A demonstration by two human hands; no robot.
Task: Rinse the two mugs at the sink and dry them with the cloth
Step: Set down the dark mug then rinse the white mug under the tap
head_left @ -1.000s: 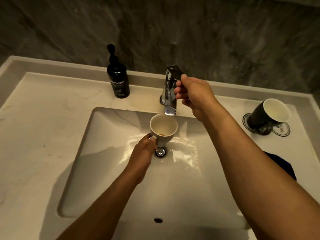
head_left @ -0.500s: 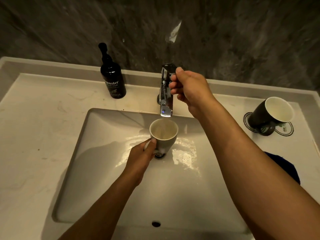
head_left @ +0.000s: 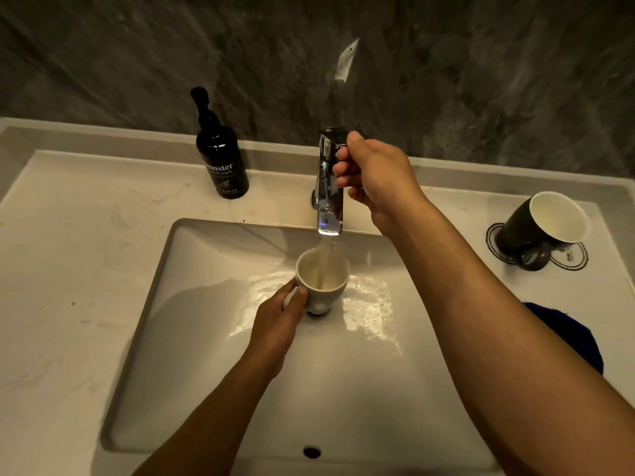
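Rinsing: the first mug, by my reading; the water runs and the filling looks early.
Counter (head_left: 86, 269): pale stone around the whole basin, bearing everything else.
Sink (head_left: 206, 389): sunk in the counter's middle, its floor wet and shiny toward 3 o'clock of the drain.
Right hand (head_left: 374, 180): at 12 o'clock of the basin, fingers curled shut around the lever on top of the tap, thumb along the top edge.
Left hand (head_left: 275, 321): low in the basin, fingers wrapped closed around the handle of the grey mug.
Cloth (head_left: 570, 334): dark blue, on the counter at 3 o'clock of the sink, partly hidden behind the right forearm.
Bottle (head_left: 221, 159): black hand wash, upright at 11 o'clock of the sink, well apart from both hands.
Tap (head_left: 330, 197): chrome, spout reaching out over the basin toward 6 o'clock, water falling from its tip.
Dark mug (head_left: 546, 228): on a coaster (head_left: 494, 235) at 2 o'clock of the sink, tipped with its mouth toward 2 o'clock, handle at 6 o'clock. The right hand is the nearer one.
Grey mug (head_left: 322, 280): held just above the drain, directly under the spout. Long axis upright, mouth open to 12 o'clock, handle at 8 o'clock inside the left fist.
Key relation: the mug sits at 2 o'clock of the left hand's knuckles, with the stream landing inside the rim. Swirling and emptying probably means tipping the mouth away from the handle side, toward 3 o'clock.
Risk: likely splash over the rim if the mug overfills.
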